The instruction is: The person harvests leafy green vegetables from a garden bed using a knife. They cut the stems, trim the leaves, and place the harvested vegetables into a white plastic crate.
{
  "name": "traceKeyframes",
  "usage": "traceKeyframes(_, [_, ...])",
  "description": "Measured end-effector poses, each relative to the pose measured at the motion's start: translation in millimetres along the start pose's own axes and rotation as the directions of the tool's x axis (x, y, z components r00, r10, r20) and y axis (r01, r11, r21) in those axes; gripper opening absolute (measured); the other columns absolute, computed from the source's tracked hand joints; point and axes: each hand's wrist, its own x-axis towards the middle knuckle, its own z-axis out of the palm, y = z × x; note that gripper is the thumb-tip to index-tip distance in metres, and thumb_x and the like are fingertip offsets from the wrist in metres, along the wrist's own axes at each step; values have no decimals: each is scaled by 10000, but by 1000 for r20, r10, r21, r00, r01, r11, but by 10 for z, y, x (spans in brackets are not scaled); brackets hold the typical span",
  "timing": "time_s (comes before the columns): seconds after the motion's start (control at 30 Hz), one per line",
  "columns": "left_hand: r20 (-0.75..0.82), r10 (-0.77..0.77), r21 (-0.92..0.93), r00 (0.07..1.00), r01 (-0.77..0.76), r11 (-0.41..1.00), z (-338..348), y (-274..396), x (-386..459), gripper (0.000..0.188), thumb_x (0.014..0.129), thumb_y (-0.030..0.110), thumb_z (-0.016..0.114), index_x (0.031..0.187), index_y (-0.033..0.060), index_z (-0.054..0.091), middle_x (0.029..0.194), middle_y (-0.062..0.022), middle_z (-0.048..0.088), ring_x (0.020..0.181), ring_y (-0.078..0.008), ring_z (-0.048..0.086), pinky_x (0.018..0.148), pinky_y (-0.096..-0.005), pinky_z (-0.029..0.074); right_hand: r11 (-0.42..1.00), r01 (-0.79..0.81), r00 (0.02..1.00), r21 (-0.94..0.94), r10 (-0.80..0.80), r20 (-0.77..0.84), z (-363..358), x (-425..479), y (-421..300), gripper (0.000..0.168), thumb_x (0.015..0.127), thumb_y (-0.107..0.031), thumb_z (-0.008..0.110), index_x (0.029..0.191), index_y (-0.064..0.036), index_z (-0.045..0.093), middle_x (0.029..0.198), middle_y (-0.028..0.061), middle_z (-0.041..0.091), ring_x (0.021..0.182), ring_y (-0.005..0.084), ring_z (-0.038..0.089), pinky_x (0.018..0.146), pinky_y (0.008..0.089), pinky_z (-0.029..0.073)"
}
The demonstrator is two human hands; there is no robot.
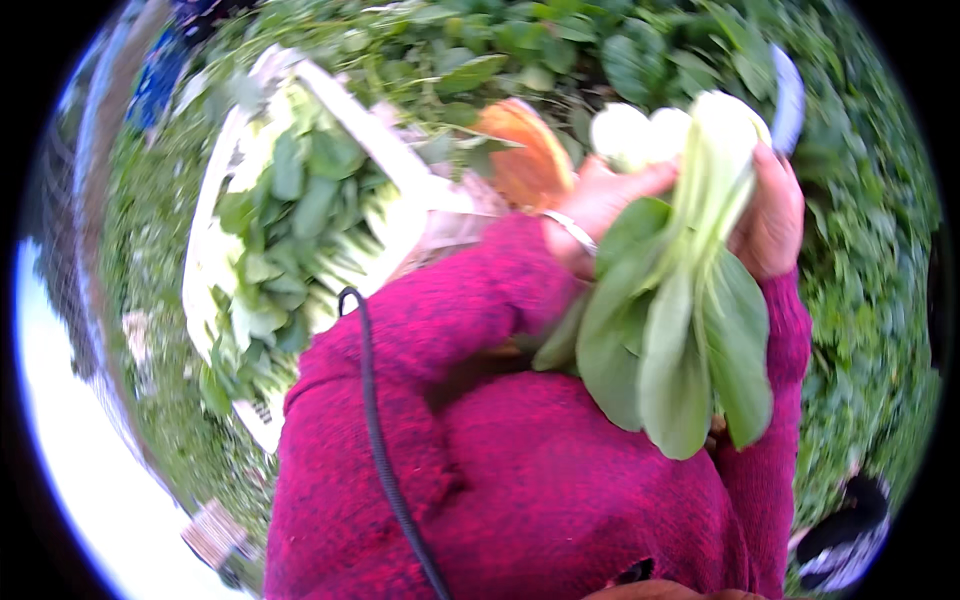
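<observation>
My left hand, with a pale bracelet at the wrist, is closed around several heads of bok choy. Their white stem ends face away from me. The nearest bok choy hangs with its broad green leaves towards my chest. My right hand lies against this head's right side. From behind its fingers rises a curved, bright blade, apparently a knife held in that hand; its handle is hidden. Beside my left wrist is a blurred orange object that I cannot identify.
A white plastic crate heaped with bok choy stands at the left, close to my left sleeve. Leafy green plants cover the ground around. A dark cord hangs across my left side. At the upper left is blue cloth, blurred.
</observation>
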Motion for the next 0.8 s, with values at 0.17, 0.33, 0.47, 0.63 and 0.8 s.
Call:
traceKeyframes(0.17, [106, -19, -535, 994, 73, 841, -34, 4, -32, 383, 749, 225, 621, 1034, 15, 475, 894, -57, 568, 770, -138, 555, 697, -289, 446, 990, 141, 990, -27, -141, -22, 173, -57, 35, 475, 827, -239, 415, 1189, 59, 339, 1168, 169, 440, 1058, 255, 455, 918, 347, 339])
traceKeyframes(0.33, [-144, 254, -113, 957, -271, 956, 104, 102, -161, 988, 547, 248, 788, 1204, 5, 91, 1108, -96, 353, 1036, -182, 376, 895, -295, 333, 942, 214, 966, -257, -244, -91, 55, 11, 17, 408, 805, -189, 501, 1128, 47, 419, 1084, 133, 506, 958, 214, 515, 855, 318, 390])
traceKeyframes(0.47, [-81, 472, 156, 878, -456, 876, 149, 112, -211, 1084, 462, 136, 809, 1227, 52, 44, 1161, -99, 300, 1117, -194, 291, 959, -321, 245, 893, 324, 930, -313, -361, -66, 314, 32, -67, 371, 790, -177, 536, 1081, 42, 461, 1010, 108, 541, 881, 170, 535, 789, 278, 416])
traceKeyframes(0.63, [-21, 475, 58, 880, -473, 879, 79, 305, -307, 1065, 467, 59, 788, 1244, 65, 60, 1173, -90, 319, 1119, -197, 318, 944, -330, 278, 875, 407, 909, -263, -417, 18, 684, 40, -183, 389, 784, -199, 555, 1075, 43, 469, 1003, 105, 546, 887, 172, 536, 796, 284, 418])
traceKeyframes(0.8, [10, 410, -157, 912, -404, 901, -59, 527, -441, 1017, 482, -5, 765, 1248, 85, 103, 1158, -78, 351, 1087, -197, 370, 916, -347, 330, 902, 366, 930, -227, -365, 52, 977, 94, -176, 404, 783, -207, 575, 1079, 44, 464, 1017, 108, 535, 884, 167, 535, 796, 280, 419])
